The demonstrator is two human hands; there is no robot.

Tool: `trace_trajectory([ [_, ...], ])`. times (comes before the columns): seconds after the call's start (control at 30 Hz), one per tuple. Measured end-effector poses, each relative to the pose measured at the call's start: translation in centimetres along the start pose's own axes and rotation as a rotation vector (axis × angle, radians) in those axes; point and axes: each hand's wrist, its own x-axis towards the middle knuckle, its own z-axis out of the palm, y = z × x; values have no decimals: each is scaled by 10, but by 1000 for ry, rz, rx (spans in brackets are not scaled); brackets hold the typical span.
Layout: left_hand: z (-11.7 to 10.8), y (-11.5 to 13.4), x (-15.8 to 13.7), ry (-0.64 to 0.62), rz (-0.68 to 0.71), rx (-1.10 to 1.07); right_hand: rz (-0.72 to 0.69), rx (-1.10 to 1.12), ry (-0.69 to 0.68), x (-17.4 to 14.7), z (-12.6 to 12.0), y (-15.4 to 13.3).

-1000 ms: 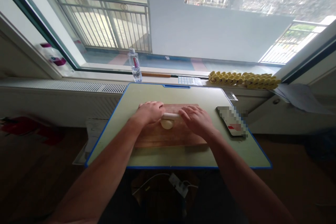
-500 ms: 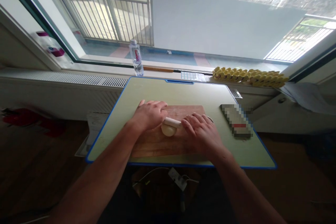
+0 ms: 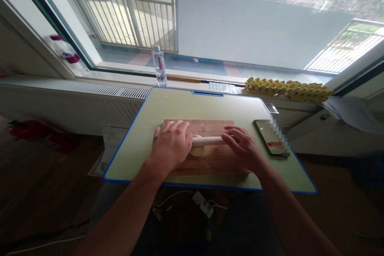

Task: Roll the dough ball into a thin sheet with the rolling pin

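From my remote feed, I see the rolling pin point(image 3: 210, 141) shifted nearer the middle of the dough point(image 3: 197, 151) on the wooden board point(image 3: 213, 164), likely pressing more evenly, left hand point(image 3: 173, 144) grasping one end, right hand point(image 3: 243, 144) the other.

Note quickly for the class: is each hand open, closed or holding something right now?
Left hand: holding the white rolling pin by its left end.
Right hand: holding the white rolling pin by its right end.
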Motion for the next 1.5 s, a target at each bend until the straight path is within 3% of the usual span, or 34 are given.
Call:
trace_trajectory([
  [0.23, 12, -4, 8, 78, -24, -35, 165, 113, 166, -17, 13, 15],
  [0.43, 24, -25, 35, 26, 111, -179, 246, 156, 291, -36, 24, 1],
  [0.6, 24, -32, 43, -2, 125, -227, 246, 171, 349, -44, 31, -3],
  [0.7, 18, -29, 38, 12, 134, -181, 221, 116, 341, -44, 31, -1],
  [0.93, -1, -13, 14, -57, 15, 35, -2, -282, 244, -26, 13, -3],
  [1.17, -5, -5, -7, 11, 43, 43, -32, -327, 187, -14, 0, -10],
  [1.5, 5, -12, -9, 60, 99, 102, -34, -424, 141, -20, 16, -41],
])
